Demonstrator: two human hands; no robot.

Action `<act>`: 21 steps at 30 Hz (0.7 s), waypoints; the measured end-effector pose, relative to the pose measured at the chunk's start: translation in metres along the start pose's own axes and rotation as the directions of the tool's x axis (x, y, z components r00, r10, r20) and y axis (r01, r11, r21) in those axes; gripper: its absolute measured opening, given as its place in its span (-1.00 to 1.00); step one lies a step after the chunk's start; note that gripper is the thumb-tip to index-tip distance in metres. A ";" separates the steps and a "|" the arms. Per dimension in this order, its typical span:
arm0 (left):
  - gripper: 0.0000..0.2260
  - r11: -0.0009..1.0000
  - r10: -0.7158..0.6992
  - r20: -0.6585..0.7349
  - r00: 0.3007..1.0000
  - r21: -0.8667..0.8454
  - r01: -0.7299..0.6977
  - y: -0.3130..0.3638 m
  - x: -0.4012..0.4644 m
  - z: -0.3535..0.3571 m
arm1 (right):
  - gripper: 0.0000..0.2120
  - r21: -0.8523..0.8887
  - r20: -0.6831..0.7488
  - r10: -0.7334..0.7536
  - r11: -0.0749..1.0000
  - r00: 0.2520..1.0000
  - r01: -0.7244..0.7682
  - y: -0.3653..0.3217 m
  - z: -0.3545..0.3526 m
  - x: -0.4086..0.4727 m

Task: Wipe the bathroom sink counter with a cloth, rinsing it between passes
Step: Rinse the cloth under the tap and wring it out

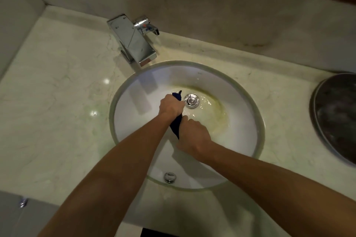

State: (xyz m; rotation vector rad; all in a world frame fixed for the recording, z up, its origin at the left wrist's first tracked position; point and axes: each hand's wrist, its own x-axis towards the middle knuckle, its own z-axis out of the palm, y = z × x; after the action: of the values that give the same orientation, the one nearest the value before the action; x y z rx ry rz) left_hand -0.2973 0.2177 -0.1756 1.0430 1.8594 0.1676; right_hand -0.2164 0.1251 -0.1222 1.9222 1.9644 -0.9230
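Over the white basin, just beside the drain plug, the left hand and right hand were each closed around the rolled dark blue cloth, so wringing well probably meant twisting them opposite ways, low inside the bowl.

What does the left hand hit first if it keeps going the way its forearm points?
Probably the far wall of the sink, passing just left of the drain. The left hand points up-frame toward the faucet, which sits higher; depth is unclear.
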 end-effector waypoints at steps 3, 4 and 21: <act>-0.86 0.991 -0.041 0.038 0.998 -0.127 0.045 -0.002 0.002 -0.004 | -0.57 0.095 0.019 0.008 0.995 1.000 -0.010 0.008 0.001 -0.003; -0.85 0.968 -0.080 0.087 0.993 -0.233 0.098 -0.004 0.004 -0.006 | -0.53 0.149 0.050 0.011 0.989 0.999 -0.018 0.010 0.001 -0.003; -0.67 0.222 0.166 0.363 0.917 -0.920 0.324 -0.017 -0.001 -0.021 | -0.84 0.812 0.504 -0.139 0.413 0.852 -0.413 0.055 -0.008 0.003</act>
State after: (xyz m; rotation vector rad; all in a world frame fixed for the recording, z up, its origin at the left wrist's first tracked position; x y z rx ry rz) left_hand -0.3235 0.2127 -0.1730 -0.0033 0.9962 0.8988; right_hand -0.1617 0.1285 -0.1327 1.8474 0.9163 -2.5140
